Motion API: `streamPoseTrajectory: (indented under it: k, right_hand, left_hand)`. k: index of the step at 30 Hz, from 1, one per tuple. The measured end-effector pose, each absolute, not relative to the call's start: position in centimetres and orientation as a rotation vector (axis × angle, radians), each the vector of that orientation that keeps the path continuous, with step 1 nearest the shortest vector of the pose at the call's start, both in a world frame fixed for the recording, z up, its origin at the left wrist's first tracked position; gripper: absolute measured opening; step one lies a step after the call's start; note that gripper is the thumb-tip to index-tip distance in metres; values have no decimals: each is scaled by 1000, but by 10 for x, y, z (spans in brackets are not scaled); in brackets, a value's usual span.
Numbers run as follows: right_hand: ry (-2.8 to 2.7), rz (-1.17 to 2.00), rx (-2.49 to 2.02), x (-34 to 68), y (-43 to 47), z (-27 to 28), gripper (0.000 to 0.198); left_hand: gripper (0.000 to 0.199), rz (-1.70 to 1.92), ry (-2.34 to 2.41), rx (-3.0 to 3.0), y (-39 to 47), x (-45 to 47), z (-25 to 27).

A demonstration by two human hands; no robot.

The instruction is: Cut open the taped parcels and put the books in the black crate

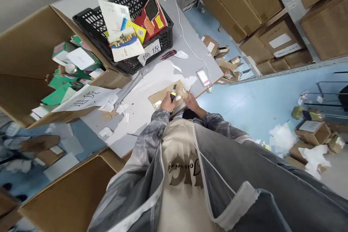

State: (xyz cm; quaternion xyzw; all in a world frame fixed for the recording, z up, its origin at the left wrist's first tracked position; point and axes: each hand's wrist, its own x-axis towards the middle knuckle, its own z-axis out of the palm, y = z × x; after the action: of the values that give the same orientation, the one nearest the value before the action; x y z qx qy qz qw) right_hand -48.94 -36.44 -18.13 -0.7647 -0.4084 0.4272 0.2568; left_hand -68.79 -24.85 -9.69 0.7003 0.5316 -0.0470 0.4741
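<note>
A flat brown cardboard package (161,96) with shiny tape on it lies at the table's near edge. My left hand (167,103) is closed round a yellow and black utility knife (173,96), held over the middle of the package. With its fingers at the package's right end, my right hand (191,102) grips the cardboard. The underside of the package and the right thumb's exact hold are hard to make out. Farther back on the table lies a red and black cutter (168,55).
Beyond the package stands a black plastic crate (133,66) with books and a paper label. To the left is a large carton (24,54) full of green and white boxes. A cabled phone-like device (203,77) lies right. Paper scraps (123,108) litter the table (122,145).
</note>
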Motion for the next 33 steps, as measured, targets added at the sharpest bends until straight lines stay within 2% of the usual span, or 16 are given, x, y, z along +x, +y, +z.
streamPoseTrajectory:
  k: [3,7,17,27,33]
  right_hand:
    - [-1092,1210,-2052,-492,-364,-190,75]
    - [-1092,1242,-1974,-498,-366,-201,73]
    - [-1147,1305,-1886,-499,-371,-221,74]
    - [-1121,1311,-2045,-488,-365,-214,79]
    - [-1159,1338,-2079,-466,-350,-208,72]
  left_hand:
    - [49,-272,1221,1962,-245,-666,-91]
    - [52,-519,1340,2047,-247,-665,-89]
    - [51,-678,1331,2162,-253,-645,-71]
    - [44,-547,1333,2133,-255,-643,-82]
    - [41,-413,1338,2120,-256,-641,-96]
